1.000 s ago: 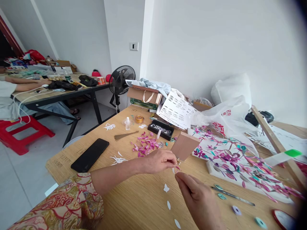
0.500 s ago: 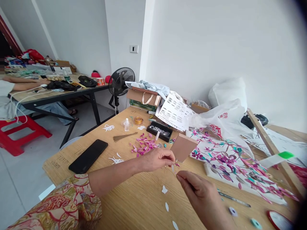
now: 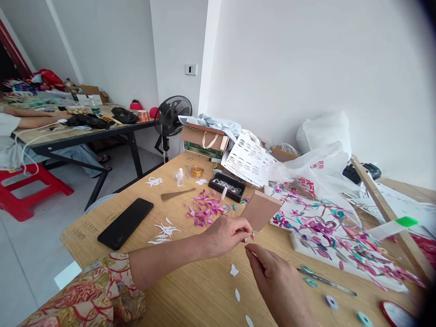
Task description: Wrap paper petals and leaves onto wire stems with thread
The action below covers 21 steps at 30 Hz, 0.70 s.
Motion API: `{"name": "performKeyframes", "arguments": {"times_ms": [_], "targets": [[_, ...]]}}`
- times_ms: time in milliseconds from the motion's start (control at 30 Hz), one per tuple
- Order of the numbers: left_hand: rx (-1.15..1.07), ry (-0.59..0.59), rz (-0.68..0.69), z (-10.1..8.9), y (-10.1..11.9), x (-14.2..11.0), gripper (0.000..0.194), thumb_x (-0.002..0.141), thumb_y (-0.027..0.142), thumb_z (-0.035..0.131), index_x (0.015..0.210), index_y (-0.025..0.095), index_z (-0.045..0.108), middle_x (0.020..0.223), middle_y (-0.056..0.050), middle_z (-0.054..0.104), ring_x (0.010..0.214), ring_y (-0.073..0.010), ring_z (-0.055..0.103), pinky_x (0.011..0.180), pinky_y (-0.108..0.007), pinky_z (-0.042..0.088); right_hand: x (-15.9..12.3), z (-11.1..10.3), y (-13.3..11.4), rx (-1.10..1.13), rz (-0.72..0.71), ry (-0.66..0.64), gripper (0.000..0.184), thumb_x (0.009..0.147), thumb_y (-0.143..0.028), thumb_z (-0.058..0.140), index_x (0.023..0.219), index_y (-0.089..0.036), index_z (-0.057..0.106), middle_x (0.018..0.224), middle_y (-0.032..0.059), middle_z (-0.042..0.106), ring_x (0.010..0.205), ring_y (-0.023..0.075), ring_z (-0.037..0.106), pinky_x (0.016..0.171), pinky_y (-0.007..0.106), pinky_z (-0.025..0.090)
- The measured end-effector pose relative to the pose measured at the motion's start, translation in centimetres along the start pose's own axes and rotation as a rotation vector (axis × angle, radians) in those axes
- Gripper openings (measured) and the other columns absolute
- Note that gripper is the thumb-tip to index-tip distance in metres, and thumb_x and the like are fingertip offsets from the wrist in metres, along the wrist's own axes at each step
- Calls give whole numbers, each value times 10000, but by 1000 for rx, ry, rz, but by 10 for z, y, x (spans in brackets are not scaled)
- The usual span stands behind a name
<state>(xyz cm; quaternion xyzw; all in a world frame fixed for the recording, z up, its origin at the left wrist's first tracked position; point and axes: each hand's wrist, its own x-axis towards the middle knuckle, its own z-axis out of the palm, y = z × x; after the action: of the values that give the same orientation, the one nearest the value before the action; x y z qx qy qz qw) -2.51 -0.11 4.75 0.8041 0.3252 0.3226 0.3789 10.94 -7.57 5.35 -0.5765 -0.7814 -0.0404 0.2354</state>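
Nearby, the fingertips of the right hand (image 3: 281,281) are pressed together; whether anything is clamped there cannot be told. By the left hand (image 3: 223,234), a small pink-and-white piece (image 3: 252,236) is pinched above the wooden table (image 3: 190,286), perhaps for steadiness. White petal cutouts (image 3: 237,295) are laid apart, probably for easy picking. Farther, pink petals (image 3: 207,204) are heaped. On the plastic bag (image 3: 327,170), red characters are printed, too unclear for reading.
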Motion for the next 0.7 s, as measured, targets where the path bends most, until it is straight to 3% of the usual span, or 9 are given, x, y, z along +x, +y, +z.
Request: {"name": "performKeyframes", "arguments": {"times_ms": [200, 367, 433, 533, 633, 700], "targets": [[166, -17, 111, -1, -2, -1, 152, 798, 149, 445, 815, 170, 595, 809, -12, 633, 759, -113, 554, 702, -198, 385, -3, 2, 2, 105, 61, -41, 296, 847, -320, 345, 731, -218, 597, 560, 4, 617, 471, 119, 560, 431, 192, 346], [181, -51, 119, -4, -1, -2, 147, 795, 173, 471, 813, 172, 618, 827, -22, 642, 783, -129, 549, 736, -224, 378, 5, -10, 10, 206, 64, -29, 281, 827, -329, 384, 730, -217, 622, 592, 9, 625, 500, 116, 545, 458, 193, 370], [71, -84, 70, -8, 1, -3, 137, 783, 176, 490, 798, 173, 626, 785, -13, 636, 750, -119, 543, 710, -216, 383, 10, -16, 16, 264, 67, -47, 253, 811, -331, 418, 730, -221, 630, 619, 7, 634, 527, 121, 547, 481, 200, 381], [-293, -190, -62, -12, 4, -3, 107, 754, 197, 525, 754, 144, 618, 703, -9, 609, 668, -101, 535, 650, -204, 401, 19, -18, 26, 432, 142, -73, 215, 779, -342, 476, 712, -213, 634, 624, 2, 630, 558, 131, 540, 519, 214, 392], [-676, -264, -166, -13, 6, -3, 128, 709, 238, 581, 723, 111, 582, 654, -11, 582, 623, -98, 534, 653, -230, 420, 23, -7, 34, 711, 252, -67, 203, 733, -361, 535, 669, -193, 629, 620, 2, 617, 587, 138, 526, 539, 225, 393], [-800, -227, -200, -12, 8, -3, 168, 687, 265, 606, 717, 105, 565, 634, -10, 572, 615, -101, 536, 674, -252, 423, 22, 7, 34, 906, 321, -34, 208, 699, -377, 571, 634, -184, 617, 576, -9, 580, 550, 123, 490, 511, 222, 374]]}}
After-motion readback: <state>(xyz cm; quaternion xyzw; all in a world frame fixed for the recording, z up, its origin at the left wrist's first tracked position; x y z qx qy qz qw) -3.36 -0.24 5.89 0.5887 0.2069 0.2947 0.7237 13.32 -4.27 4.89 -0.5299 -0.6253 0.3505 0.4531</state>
